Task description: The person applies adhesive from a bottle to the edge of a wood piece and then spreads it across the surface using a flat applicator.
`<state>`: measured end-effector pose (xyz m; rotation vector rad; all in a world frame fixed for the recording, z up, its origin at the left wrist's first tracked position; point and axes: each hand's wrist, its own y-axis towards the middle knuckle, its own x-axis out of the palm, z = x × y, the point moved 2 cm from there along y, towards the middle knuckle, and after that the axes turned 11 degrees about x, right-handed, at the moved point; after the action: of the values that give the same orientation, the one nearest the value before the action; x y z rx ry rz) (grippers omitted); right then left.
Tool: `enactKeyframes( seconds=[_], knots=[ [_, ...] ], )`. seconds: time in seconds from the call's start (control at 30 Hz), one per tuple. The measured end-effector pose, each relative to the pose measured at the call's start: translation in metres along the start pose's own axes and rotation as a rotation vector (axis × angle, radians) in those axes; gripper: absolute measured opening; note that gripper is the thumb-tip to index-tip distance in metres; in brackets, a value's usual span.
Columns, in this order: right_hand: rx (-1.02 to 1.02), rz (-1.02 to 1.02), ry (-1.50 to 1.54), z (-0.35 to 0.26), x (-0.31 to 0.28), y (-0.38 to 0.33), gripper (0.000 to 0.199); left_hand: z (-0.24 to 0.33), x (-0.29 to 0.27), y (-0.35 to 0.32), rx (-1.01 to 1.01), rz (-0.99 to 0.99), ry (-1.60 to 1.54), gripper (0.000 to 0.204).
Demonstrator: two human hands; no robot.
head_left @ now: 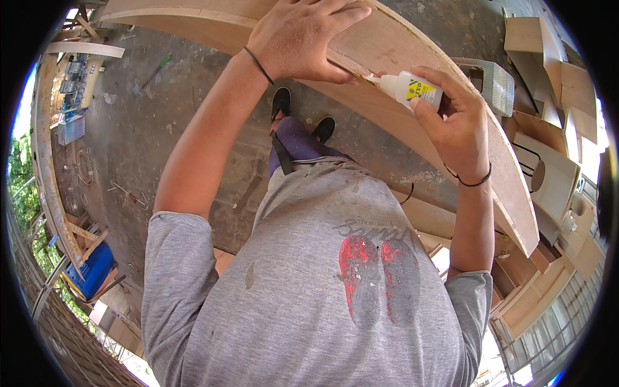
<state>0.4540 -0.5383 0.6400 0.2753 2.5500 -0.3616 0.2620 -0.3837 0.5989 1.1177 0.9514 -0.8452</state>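
Note:
A long curved wooden panel (412, 35) runs from the upper left to the right, with a thin wooden strip along its near edge. My left hand (306, 40) lies on the panel with its fingers spread. Its thumb stretches along the strip toward the right. My right hand (454, 122) is closed around a small white glue bottle (419, 91) with a yellow label. The bottle is tipped sideways, and its narrow nozzle points left at the strip, close to my left thumb. Whether any glue is coming out is too small to tell.
Wooden boxes and board pieces (545, 126) are piled at the right. A translucent plastic container (498, 87) stands behind the panel. On the floor at left lie a green-tipped tool (158, 68) and a coil of cable (84, 164). A blue object (93, 267) sits at lower left.

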Motion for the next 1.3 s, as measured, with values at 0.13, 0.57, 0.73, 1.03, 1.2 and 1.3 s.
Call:
enactKeyframes(
  seconds=[0.13, 0.57, 0.73, 1.03, 1.2, 1.3],
  knots=[
    [-0.010, 0.009, -0.019, -0.0003, -0.0003, -0.0004, 0.032, 0.0015, -0.0026, 0.0014, -0.006, -0.004, -0.033, 0.097],
    [-0.002, 0.022, -0.034, 0.0013, -0.0055, -0.0049, 0.033, 0.0006, -0.0017, 0.0007, 0.014, -0.016, 0.027, 0.096],
    [-0.015, 0.024, -0.043, 0.0022, -0.0065, -0.0056, 0.033, 0.0005, -0.0027, 0.0004, -0.003, -0.028, 0.030, 0.097],
    [-0.030, 0.026, -0.072, -0.0006, -0.0063, -0.0059, 0.033, -0.0003, -0.0053, 0.0001, -0.013, -0.037, -0.038, 0.097],
    [0.008, 0.019, -0.041, 0.0010, -0.0075, -0.0076, 0.033, -0.0003, -0.0061, 0.0000, -0.021, -0.041, -0.043, 0.097],
    [0.023, 0.016, -0.065, 0.0003, -0.0084, -0.0083, 0.033, -0.0012, -0.0034, -0.0010, -0.017, -0.042, -0.010, 0.097]
  ],
)
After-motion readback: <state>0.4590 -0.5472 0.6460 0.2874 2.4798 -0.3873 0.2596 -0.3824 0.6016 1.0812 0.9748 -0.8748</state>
